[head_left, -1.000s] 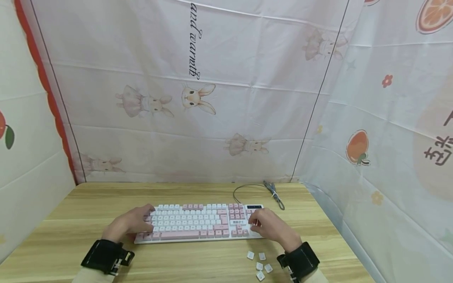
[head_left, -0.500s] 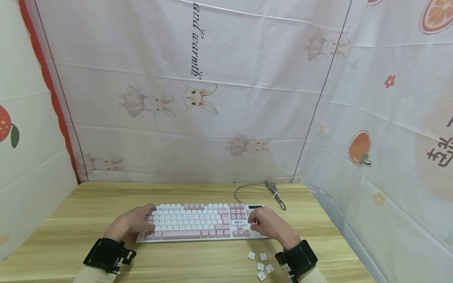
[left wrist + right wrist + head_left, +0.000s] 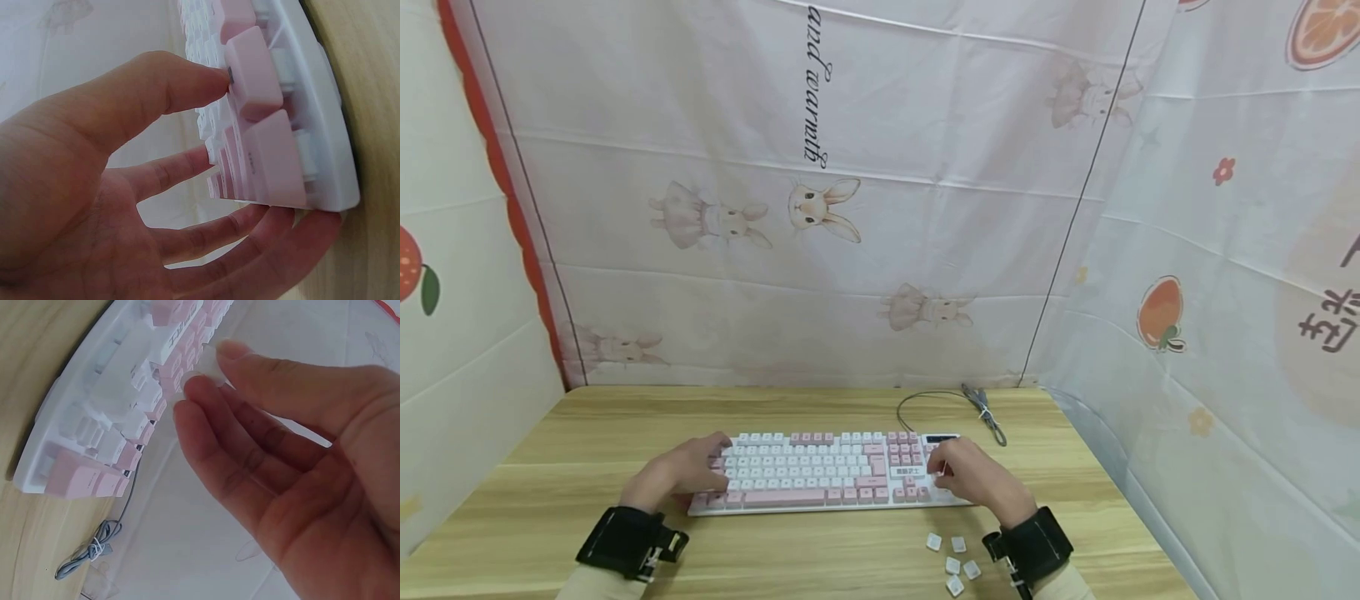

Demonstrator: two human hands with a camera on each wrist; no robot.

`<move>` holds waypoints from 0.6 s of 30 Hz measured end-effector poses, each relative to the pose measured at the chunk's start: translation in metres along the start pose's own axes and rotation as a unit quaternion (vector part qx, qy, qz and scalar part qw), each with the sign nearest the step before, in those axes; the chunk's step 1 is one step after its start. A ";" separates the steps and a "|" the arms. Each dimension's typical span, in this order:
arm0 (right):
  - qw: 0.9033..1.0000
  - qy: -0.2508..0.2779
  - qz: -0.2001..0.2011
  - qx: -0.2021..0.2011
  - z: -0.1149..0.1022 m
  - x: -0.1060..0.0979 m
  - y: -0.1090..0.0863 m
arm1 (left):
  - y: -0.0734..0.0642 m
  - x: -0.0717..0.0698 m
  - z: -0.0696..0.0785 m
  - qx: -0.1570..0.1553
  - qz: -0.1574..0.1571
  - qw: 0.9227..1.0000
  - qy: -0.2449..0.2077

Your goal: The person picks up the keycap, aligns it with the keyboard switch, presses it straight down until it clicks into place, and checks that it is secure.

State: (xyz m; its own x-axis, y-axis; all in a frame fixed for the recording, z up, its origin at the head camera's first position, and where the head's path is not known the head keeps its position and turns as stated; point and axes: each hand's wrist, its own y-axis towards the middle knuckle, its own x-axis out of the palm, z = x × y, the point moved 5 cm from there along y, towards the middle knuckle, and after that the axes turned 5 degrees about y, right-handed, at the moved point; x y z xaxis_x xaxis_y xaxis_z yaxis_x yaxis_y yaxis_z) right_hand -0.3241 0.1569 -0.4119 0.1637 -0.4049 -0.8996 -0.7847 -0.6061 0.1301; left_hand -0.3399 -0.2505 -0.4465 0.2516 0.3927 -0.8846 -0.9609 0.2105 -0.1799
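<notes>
A pink and white keyboard [image 3: 797,497] lies lengthwise across the table. My left hand [image 3: 672,477] holds its left end. In the left wrist view the thumb [image 3: 194,84] rests on a pink key [image 3: 256,75], and several fingers bend against the keyboard's side. Over the number pad is my right hand [image 3: 981,485]. In the right wrist view it pinches a white keycap [image 3: 212,365] between thumb and fingertips, close above the keys. Uncovered switches [image 3: 84,432] show near that end of the keyboard.
Several loose white keycaps [image 3: 953,566] lie on the wooden table [image 3: 805,558], in front of the keyboard's right end. A bundled grey cable [image 3: 981,408] lies behind it. Printed cloth [image 3: 865,250] hangs along the back and both sides.
The view shifted slightly between the first two frames. Both hands keep nearly the same places at the keyboard, and the loose keycaps stay where they were.
</notes>
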 end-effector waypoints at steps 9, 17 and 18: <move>1.000 -0.013 0.006 0.011 0.002 0.001 0.002 | 0.000 0.001 -0.001 0.001 -0.001 1.000 -0.001; 1.000 -0.016 0.007 0.015 0.001 0.001 0.002 | 0.000 0.000 -0.001 -0.001 -0.003 1.000 -0.002; 1.000 -0.016 0.007 0.015 0.001 0.001 0.002 | 0.000 0.000 -0.001 0.000 -0.003 1.000 -0.002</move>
State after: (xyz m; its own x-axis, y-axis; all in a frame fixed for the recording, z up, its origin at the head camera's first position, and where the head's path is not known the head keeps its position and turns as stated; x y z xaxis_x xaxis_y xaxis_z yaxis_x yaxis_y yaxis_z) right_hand -0.3266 0.1558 -0.4129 0.1343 -0.3910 -0.9105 -0.8049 -0.5790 0.1299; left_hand -0.3395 -0.2515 -0.4473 0.2579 0.3958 -0.8814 -0.9595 0.2123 -0.1854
